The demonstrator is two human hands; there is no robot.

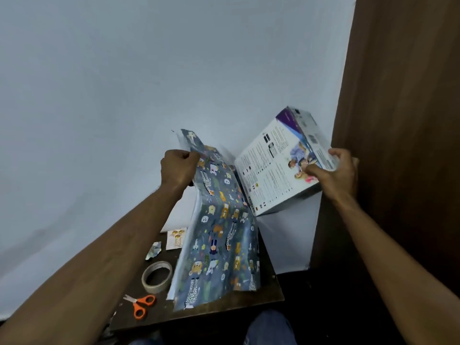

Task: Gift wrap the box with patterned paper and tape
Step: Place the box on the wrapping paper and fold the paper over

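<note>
My left hand grips the top edge of a blue sheet of wrapping paper printed with cartoon animals. The sheet is lifted, and its lower end lies on the dark table. My right hand holds a white printed box up in the air, tilted, to the right of the paper, thumb on its front face and fingers round its right edge. A roll of clear tape lies on the table left of the paper.
Orange-handled scissors lie near the table's front left edge. A small card and a crumpled paper scrap sit behind the tape. A brown wooden panel stands at the right and a pale wall behind. My knee is below.
</note>
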